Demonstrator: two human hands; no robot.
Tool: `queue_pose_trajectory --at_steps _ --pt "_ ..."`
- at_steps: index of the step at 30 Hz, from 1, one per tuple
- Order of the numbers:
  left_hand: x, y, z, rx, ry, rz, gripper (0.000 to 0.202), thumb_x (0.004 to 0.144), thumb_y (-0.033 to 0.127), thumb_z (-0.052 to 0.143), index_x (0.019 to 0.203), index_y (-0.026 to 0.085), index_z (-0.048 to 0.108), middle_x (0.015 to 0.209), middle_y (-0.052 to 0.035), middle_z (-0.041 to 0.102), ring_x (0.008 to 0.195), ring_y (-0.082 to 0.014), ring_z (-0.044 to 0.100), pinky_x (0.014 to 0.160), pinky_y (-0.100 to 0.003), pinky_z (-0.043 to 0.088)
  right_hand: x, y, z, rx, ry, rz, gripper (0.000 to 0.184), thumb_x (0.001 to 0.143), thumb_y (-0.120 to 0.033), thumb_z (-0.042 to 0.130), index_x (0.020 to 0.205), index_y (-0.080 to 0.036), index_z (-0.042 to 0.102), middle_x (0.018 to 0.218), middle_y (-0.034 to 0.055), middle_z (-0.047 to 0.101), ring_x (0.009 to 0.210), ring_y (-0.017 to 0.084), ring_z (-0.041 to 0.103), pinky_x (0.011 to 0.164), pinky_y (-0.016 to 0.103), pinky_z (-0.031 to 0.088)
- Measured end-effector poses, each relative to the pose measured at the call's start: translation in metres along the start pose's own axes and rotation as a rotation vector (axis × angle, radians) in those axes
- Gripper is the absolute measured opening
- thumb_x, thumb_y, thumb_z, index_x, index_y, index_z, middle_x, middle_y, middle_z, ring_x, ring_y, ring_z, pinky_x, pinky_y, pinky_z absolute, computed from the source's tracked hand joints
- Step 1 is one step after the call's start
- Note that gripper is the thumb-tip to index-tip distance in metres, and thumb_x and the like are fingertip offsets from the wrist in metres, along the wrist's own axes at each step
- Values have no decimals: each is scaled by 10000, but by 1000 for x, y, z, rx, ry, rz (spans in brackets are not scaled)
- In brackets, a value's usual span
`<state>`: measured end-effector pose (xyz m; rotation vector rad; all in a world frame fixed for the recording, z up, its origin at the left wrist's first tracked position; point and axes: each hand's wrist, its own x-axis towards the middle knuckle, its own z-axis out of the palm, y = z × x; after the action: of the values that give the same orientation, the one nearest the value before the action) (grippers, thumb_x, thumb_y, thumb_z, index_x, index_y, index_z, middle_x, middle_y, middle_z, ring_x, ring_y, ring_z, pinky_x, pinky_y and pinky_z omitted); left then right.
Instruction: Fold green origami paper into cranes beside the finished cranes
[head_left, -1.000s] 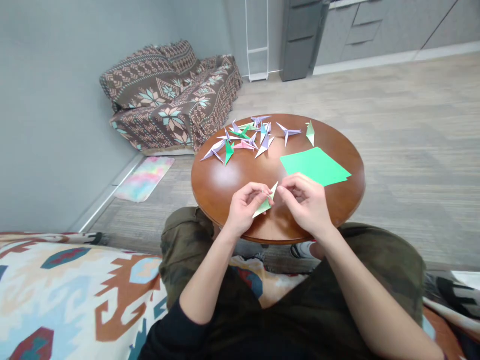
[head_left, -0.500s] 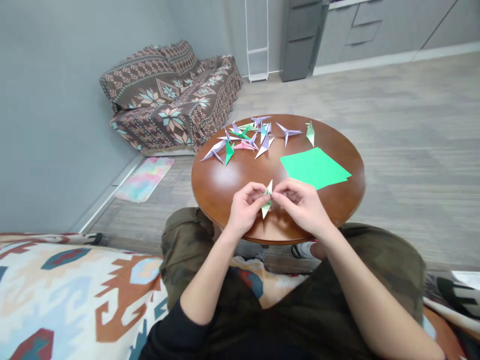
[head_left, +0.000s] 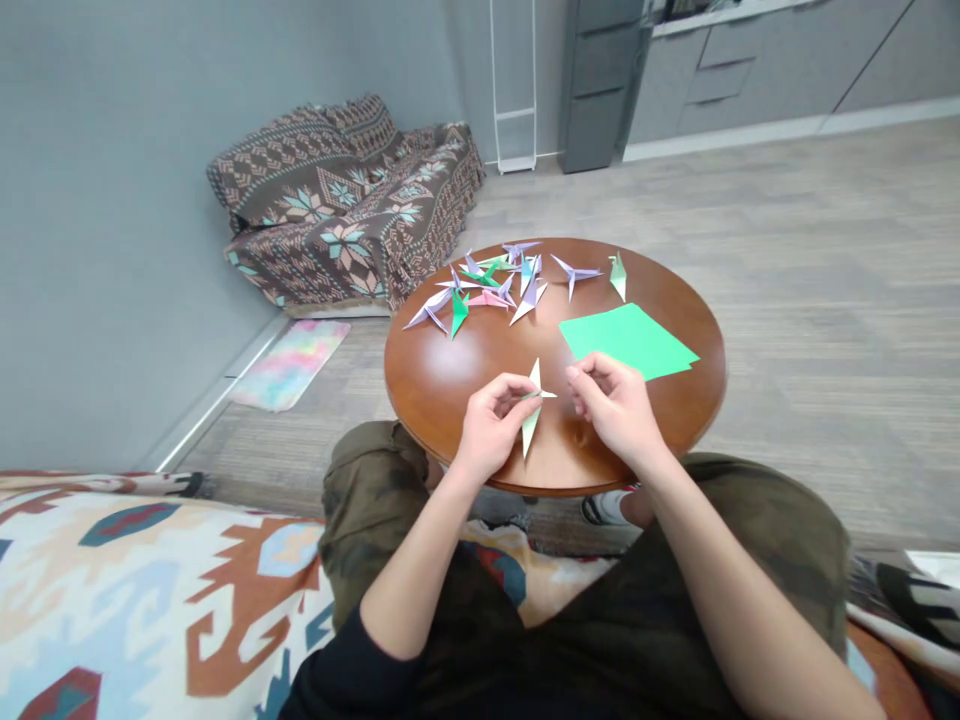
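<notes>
Far-left part of the round brown surface [head_left: 480, 350]: a crowded group of folded paper birds [head_left: 459, 315], mostly purple, with green, blue and pink among them, several overlapping. A purple bird [head_left: 576, 274] sat right of this group, and a pale green bird [head_left: 618, 280] farther right, near the far edge. Green sheets [head_left: 630, 335] lay stacked, slightly misaligned, just beyond the right hand [head_left: 615, 405], which covered part of their near edge from this view. Camouflage-patterned knees [head_left: 367, 490] flanked the near rim. A draped sofa [head_left: 345, 210] stood on the floor beyond, far left, with a pastel mat [head_left: 292, 365] nearer.

The pale green folded paper [head_left: 529, 432] was over the near middle of the surface, between the two hands. Long axis ran near to far: one tip pointed near, the other far and slightly right. A shorter point jutted right, toward the right hand.

Left hand [head_left: 491, 420]: grip clamped on the paper's middle, thumb against fingers. Right hand: grip apart from the paper, fingers curled; could not tell whether thumb and fingertip met.

Far gray cabinet [head_left: 720, 80]: drawers closed, contents hidden.
</notes>
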<state>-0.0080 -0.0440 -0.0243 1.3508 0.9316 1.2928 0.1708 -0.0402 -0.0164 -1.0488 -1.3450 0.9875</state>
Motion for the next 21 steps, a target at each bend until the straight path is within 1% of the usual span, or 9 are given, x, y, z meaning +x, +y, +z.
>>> queue_pose_trajectory --at_steps 2,5,7,8,11,14,16,19,21 --pt "0 0 0 -13 8 -6 163 829 287 804 895 172 709 901 -30 729 875 -158 690 877 -285 549 3 6 0 -26 14 6 315 921 -424 671 713 -219 553 562 -50 528 499 119 493 506 258 391" --pt "4 -1 -6 7 -23 2 199 809 295 815 923 173 707 988 -50 728 935 -179 705 913 -307 555 6 14 2 -51 5 24 320 908 -467 672 733 -215 581 552 -48 537 468 123 477 478 262 383" --pt "9 0 -17 117 -62 24 219 793 314 823 908 167 710 1004 -60 721 935 -192 711 885 -308 565 6 17 3 -59 3 28 335 915 -495 652 743 -220 572 558 -49 534 461 125 474 467 262 382" --pt "13 1 -24 198 -92 19 210 824 333 796 928 169 715 990 -60 728 936 -193 715 887 -310 566 6 18 4 -68 1 29 336 915 -500 652 748 -220 573 564 -47 536 469 128 485 472 263 390" --pt "28 7 -53 276 -105 18 214 844 347 780 946 165 733 922 -60 757 882 -198 724 845 -308 568 5 21 5 -100 -9 28 342 924 -515 643 761 -222 574 561 -49 524 472 135 489 479 268 406" --pt "47 13 -91 361 -67 48 208 802 331 811 902 163 741 897 -52 763 859 -199 721 858 -313 562 4 22 7 -140 -28 31 348 940 -523 622 769 -224 573 563 -48 512 472 141 486 468 271 410" --pt "60 15 -116 420 -35 68 205 786 327 812 878 163 730 865 -46 754 804 -191 708 817 -308 563 4 23 9 -173 -36 30 338 952 -514 611 784 -222 582 580 -42 520 491 149 504 473 273 410" --pt "80 12 -148 497 -5 104 190 787 314 776 888 164 717 893 -57 762 852 -208 720 841 -326 571 5 24 12 -241 -29 22 326 961 -489 609 780 -218 598 581 -38 521 509 156 508 497 281 399" --pt "93 7 -164 553 4 124 165 798 293 736 898 164 714 943 -73 776 891 -223 731 878 -350 578 5 25 14 -297 -18 11 314 963 -468 608 778 -215 611 580 -34 529 516 160 505 512 288 387"
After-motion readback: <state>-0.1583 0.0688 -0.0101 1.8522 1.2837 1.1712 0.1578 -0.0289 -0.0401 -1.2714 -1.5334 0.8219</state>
